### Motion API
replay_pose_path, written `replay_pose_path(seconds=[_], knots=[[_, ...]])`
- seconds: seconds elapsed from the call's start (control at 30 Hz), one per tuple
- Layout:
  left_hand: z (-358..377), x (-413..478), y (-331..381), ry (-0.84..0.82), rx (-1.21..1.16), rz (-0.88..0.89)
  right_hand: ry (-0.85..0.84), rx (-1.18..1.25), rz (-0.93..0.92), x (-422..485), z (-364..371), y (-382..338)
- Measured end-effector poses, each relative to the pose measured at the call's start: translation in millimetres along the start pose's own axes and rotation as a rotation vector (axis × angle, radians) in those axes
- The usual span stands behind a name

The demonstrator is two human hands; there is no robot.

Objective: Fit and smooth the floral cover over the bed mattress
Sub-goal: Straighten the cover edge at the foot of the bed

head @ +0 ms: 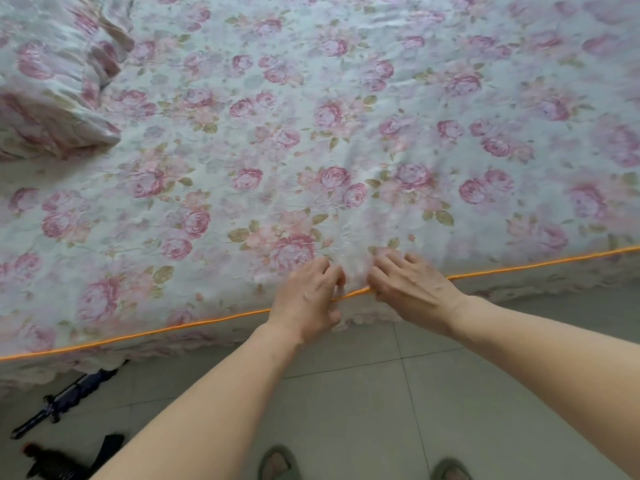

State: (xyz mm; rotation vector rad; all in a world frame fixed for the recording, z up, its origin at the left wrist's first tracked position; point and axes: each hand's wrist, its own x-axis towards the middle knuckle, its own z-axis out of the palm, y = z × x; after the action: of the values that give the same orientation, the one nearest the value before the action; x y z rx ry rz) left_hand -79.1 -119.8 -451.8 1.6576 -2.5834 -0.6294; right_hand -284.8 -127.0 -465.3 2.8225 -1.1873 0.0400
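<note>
Both mitts, left hand (308,294) and right hand (414,287), pinch the floral cover (311,133) along the mattress's near edge at the orange piping (173,329), probably to tug that wrinkle flat.

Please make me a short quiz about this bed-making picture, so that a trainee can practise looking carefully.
1. True or false: the left hand and the right hand are both at the orange piping of the floral cover.
2. What lies on the tiled floor at the left? A) a folded dark umbrella B) a bucket C) a book
3. Fill in: a raised fold of the cover runs up from between the two ____.
Key: 1 true; 2 A; 3 hands.
</note>
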Motion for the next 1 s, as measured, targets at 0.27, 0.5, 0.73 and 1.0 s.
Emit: replay_pose_path(seconds=[0.27,0.5,0.73,1.0], knots=[[15.2,43.4,69.3,0.008,-0.099,0.019,-0.006,-0.045,-0.027,-45.6,-0.5,49.0],[26.8,60.6,101.4,-0.027,-0.040,-0.002,0.051,0.014,-0.076,-71.9,0.9,76.1],[34.8,85.7,143.0,0.007,-0.088,-0.012,-0.118,-0.146,0.111,-136.4,-3.2,144.2],[40.0,105.1,171.9,0.016,-0.042,-0.042,0.043,-0.072,-0.027,-160.7,1.2,172.6]])
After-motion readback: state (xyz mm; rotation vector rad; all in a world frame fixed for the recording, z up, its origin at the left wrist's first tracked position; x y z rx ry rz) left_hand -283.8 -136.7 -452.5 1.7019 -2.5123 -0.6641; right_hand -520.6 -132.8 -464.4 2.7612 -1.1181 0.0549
